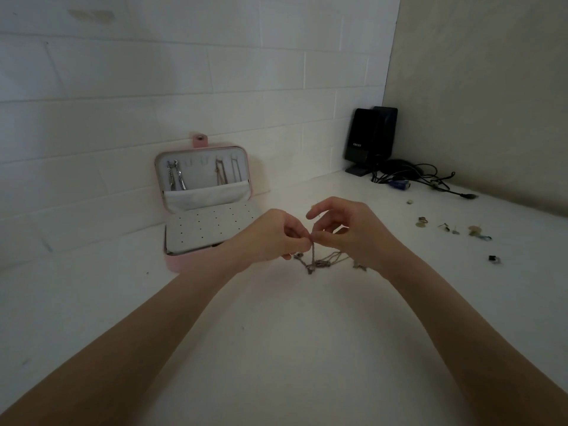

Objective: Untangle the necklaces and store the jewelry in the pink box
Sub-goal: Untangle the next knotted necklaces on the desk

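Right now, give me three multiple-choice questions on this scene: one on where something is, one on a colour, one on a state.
1. Where do the small loose jewelry pieces lie?
A. right of the hands
B. inside the box
C. left of the box

2. What colour is the jewelry box outside?
A. black
B. pink
C. blue

3. How is the box?
A. snapped shut
B. open, lid against the wall
C. upside down

Answers: 1 A, they are scattered on the table to the right. 2 B, its base edge and snap tab are pink. 3 B, the lid stands up showing hung chains.
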Demonstrator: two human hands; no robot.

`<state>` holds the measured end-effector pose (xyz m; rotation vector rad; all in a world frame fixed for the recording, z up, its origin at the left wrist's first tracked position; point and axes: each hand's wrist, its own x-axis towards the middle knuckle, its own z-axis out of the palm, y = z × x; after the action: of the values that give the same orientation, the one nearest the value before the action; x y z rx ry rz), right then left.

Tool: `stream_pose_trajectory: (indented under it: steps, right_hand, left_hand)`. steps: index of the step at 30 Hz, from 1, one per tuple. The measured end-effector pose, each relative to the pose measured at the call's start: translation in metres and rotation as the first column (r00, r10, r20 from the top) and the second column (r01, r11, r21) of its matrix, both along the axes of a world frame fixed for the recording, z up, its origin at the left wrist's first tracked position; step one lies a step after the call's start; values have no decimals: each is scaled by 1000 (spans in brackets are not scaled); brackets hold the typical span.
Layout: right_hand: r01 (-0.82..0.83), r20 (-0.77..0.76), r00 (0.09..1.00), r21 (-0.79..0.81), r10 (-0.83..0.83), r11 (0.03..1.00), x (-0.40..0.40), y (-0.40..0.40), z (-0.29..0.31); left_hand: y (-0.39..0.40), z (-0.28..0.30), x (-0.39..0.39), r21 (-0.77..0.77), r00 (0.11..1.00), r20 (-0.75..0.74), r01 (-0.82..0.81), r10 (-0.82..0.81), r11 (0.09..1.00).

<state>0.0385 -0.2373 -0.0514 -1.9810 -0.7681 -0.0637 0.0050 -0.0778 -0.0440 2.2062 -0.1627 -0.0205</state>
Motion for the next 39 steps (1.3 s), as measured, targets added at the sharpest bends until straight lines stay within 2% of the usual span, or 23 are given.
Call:
stream_pose_trajectory:
  steps: [4, 11, 18, 21, 25, 31, 35, 39]
  right_hand:
    - [7, 42, 999, -61, -4, 998, 2, 1, -3]
    - [-7, 1, 1000, -41, 7, 999, 2, 2, -6]
    - [-23, -131, 991, 65, 32, 998, -2, 5, -9]
    - [-27, -188, 981, 144, 54, 989, -2, 3, -6]
    - [-37, -185, 980, 165, 68, 986, -1, 0, -4]
    - [-46, -95, 994, 46, 50, 998, 0, 0, -7]
    - [-54, -186, 980, 88, 69, 995, -1, -2, -6]
    - [-40, -278, 958, 109, 69, 993, -2, -1, -7]
  left_hand:
    - [1, -1, 2, 25, 1000, 26, -14, 14, 1000]
    - [1, -5, 5, 77, 997, 82, -11, 5, 997]
    - [2, -10, 3, -178, 998, 50, 57, -49, 982]
    - [3, -11, 3, -256, 999, 31, 35, -28, 966]
    - [4, -11, 5, -259, 999, 26, -12, 19, 966]
    - [4, -11, 2, -241, 999, -39, -36, 27, 970]
    - [4, -12, 0, -302, 998, -65, -19, -1, 953]
    - [7, -10, -2, -289, 999, -36, 8, -19, 957]
